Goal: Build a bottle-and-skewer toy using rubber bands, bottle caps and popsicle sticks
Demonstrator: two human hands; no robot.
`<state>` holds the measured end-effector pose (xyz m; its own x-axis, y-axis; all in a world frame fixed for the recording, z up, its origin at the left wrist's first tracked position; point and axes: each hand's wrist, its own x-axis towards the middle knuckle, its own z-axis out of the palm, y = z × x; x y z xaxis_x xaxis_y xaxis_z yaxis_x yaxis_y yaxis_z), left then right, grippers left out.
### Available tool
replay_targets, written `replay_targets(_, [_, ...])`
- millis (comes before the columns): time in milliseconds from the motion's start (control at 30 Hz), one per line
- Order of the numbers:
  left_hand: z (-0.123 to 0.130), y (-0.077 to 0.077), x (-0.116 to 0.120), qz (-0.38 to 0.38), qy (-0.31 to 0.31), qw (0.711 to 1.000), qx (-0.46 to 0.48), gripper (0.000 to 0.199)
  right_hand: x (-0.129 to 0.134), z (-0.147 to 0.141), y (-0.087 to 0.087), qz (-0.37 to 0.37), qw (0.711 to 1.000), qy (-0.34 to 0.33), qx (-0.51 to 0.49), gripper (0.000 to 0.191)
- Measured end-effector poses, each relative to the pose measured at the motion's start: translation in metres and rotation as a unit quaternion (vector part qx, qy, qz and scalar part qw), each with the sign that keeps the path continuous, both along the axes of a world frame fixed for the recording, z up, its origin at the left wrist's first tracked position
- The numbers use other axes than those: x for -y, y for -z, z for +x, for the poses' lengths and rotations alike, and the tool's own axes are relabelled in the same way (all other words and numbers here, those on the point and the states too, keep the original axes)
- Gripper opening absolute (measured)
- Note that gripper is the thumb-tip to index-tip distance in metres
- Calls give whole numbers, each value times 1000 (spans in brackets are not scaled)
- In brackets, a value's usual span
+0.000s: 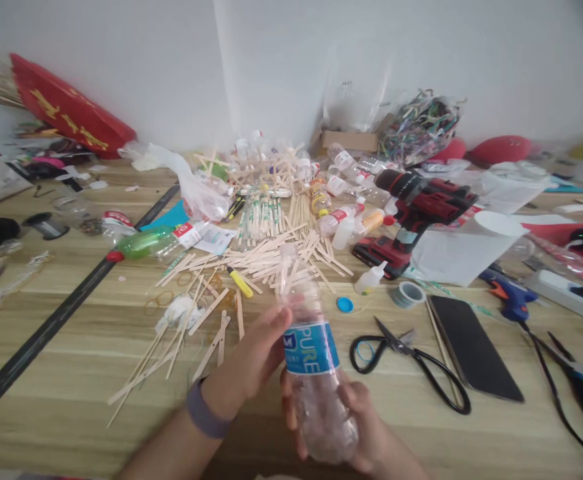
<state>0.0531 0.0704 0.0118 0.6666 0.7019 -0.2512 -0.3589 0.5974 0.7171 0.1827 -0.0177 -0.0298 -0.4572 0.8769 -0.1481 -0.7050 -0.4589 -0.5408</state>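
Observation:
A clear plastic bottle (pixel 321 413) with a blue label tilts over the table's front, its neck pointing away from me. My left hand (pixel 258 357) grips it on the left side near the label, a grey band round the wrist. Lower down, the fingers of my right hand (pixel 356 413) wrap round the bottle's base end. Beyond the bottle's neck lies a heap of wooden craft sticks (pixel 261 260). A yellow utility knife (pixel 241 283) rests among them. Black-handled scissors (pixel 401 347) lie spread to the right of the bottle, next to a blue cap (pixel 344 305).
A red and black cordless drill (pixel 416 213) stands at the right, behind a roll of tape (pixel 408 295). A dark phone (pixel 476 347), a blue glue gun (pixel 511 293) and pliers (pixel 581 380) lie farther right. A green bottle (pixel 146 243) lies left, and several bottles crowd the back.

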Motion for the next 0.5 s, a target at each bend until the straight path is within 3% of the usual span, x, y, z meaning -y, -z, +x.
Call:
replay_targets(167, [2, -6, 3, -74, -8, 996, 52, 67, 3, -7, 9, -26, 992, -110, -49, 72])
replay_targets(267, [4, -9, 6, -87, -32, 993, 70, 68, 6, -12, 10, -39, 992, -104, -60, 69])
replay_targets(500, [5, -4, 5, -39, -114, 993, -4, 62, 11, -20, 15, -78, 993, -49, -74, 76])
